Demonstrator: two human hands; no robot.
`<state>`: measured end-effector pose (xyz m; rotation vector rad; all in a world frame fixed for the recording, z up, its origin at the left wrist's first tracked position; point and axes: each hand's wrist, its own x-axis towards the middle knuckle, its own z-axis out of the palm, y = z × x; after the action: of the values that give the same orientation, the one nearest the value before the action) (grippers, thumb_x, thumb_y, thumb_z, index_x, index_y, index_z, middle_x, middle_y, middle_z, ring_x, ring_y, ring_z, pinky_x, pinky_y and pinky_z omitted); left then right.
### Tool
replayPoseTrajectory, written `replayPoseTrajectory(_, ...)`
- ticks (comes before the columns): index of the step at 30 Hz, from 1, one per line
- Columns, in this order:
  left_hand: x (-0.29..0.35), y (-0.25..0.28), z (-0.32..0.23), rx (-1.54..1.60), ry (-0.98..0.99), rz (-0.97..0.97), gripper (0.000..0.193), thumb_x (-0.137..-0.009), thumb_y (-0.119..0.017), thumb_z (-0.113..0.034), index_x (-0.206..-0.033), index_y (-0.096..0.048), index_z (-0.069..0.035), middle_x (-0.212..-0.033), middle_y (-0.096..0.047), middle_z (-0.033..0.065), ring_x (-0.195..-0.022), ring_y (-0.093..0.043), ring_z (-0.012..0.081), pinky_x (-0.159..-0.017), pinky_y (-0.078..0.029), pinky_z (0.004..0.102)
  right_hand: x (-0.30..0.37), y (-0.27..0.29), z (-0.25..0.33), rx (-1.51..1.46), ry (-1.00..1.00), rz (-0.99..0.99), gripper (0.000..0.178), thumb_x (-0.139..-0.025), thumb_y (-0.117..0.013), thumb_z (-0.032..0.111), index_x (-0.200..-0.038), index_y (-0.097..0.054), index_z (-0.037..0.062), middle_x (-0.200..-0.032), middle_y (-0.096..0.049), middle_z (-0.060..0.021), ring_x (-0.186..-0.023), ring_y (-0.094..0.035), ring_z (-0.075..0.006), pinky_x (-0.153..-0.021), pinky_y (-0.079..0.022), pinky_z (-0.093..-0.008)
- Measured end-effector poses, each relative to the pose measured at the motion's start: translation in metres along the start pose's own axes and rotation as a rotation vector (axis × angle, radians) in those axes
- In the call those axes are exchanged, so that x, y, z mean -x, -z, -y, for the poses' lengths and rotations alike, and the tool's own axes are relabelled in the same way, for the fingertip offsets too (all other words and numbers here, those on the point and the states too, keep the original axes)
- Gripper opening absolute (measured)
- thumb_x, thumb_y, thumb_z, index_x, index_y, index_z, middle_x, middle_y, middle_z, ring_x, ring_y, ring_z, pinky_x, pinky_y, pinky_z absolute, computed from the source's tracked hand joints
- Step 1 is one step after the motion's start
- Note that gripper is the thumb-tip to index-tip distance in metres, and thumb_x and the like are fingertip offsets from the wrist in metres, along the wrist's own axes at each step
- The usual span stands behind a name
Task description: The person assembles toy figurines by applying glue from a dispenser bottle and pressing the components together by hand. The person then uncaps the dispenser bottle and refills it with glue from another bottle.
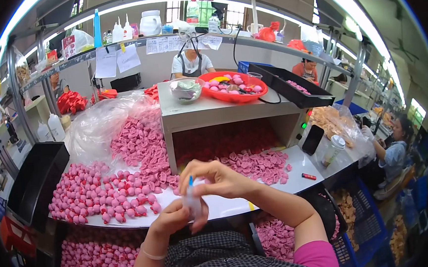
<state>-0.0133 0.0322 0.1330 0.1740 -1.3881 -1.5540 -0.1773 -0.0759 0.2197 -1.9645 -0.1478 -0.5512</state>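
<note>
My left hand [175, 216] is closed around a small translucent squeeze bottle [193, 205], which stands nearly upright with a thin blue nozzle [191, 180] at its top. Just above and beside the nozzle is my right hand [219, 179], its fingers bent and pinched together. A bit of pink shows under those fingers, but what they hold is mostly hidden. Both hands are over the front of the white bench [229, 208]. To their left lies a heap of round pink pieces with red parts [99, 193]; behind it are thin, cupped pink pieces [143, 146].
A grey box-like stand [222, 114] carries a red basin [238, 96], a glass bowl [185, 93] and a black tray [290, 86]. More cupped pieces lie inside it. To the right are a phone [313, 139], a lidded cup [334, 150] and a small red tube [309, 176]. Co-workers sit beyond.
</note>
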Motion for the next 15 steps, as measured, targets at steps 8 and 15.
replayPoseTrajectory(8, -0.008, -0.034, -0.012, -0.551, -0.052, -0.521, 0.022, -0.105, -0.048, -0.021, -0.105, -0.056, -0.001, -0.083, -0.057, 0.0027, -0.077, -0.055, 0.0117, -0.068, -0.045, 0.0256, -0.004, -0.005, 0.004, 0.045, -0.053, -0.134, 0.027, -0.089, -0.075, 0.023, -0.107, -0.068, 0.0030, -0.113, -0.064, -0.0118, -0.114, -0.058, -0.0191, -0.094, -0.049, -0.0361)
replayPoseTrajectory(15, 0.018, -0.016, -0.023, -0.257, 0.016, -0.196, 0.029, -0.106, -0.047, -0.024, -0.122, -0.054, 0.000, -0.095, -0.058, 0.0024, -0.081, -0.055, 0.0110, -0.070, -0.045, 0.0264, -0.020, -0.009, 0.009, -0.125, -0.126, 0.123, 0.022, -0.100, -0.059, 0.021, -0.107, -0.068, 0.0022, -0.127, -0.056, -0.0122, -0.120, -0.053, -0.0211, -0.100, -0.042, -0.0370)
